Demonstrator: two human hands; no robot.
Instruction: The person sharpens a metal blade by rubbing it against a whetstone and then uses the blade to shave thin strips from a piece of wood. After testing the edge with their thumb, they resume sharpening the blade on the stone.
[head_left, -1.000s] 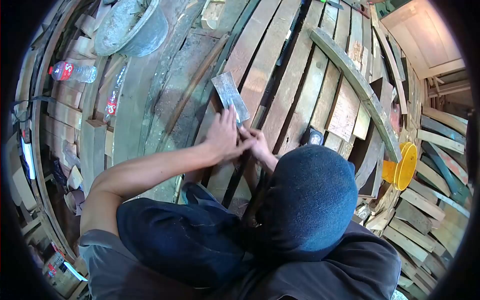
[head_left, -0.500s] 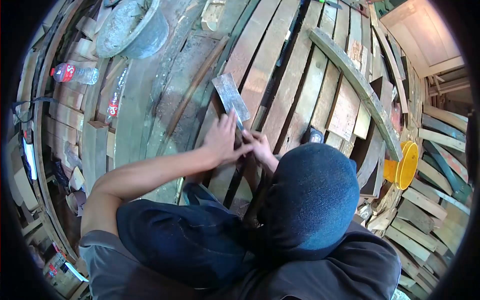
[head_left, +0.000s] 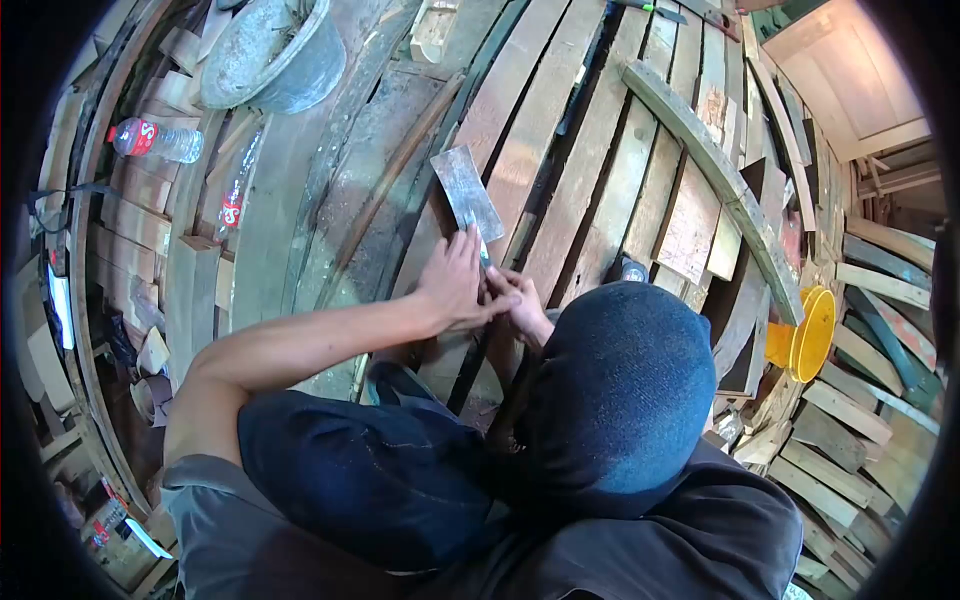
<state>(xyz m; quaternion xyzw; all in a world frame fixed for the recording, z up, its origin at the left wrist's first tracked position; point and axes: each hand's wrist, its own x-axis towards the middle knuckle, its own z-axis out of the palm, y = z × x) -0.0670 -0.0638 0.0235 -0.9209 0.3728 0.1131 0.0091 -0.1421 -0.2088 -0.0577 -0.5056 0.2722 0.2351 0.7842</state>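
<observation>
A flat grey rectangular plate (head_left: 462,185), scuffed like a sharpening stone, lies slanted on the wooden slats. Against its near end rests a narrow metal blade (head_left: 484,254), apparently a chisel; its edge is covered by fingers. My left hand (head_left: 455,278) presses down on the blade with fingers held together, their tips over the plate. Just right of it, my right hand (head_left: 520,303) is closed around the tool's rear part, so the handle is hidden. The two hands touch.
A curved wooden beam (head_left: 705,150) lies across the slats to the right, near a yellow bucket (head_left: 812,335). At upper left stand a grey basin (head_left: 310,75) and a plastic bottle (head_left: 165,140). Wood offcuts (head_left: 840,415) are stacked at the right.
The whole view has shifted slightly. My left hand lies a little flatter over the blade, its fingers more extended. Both hands keep their hold beside the plate.
</observation>
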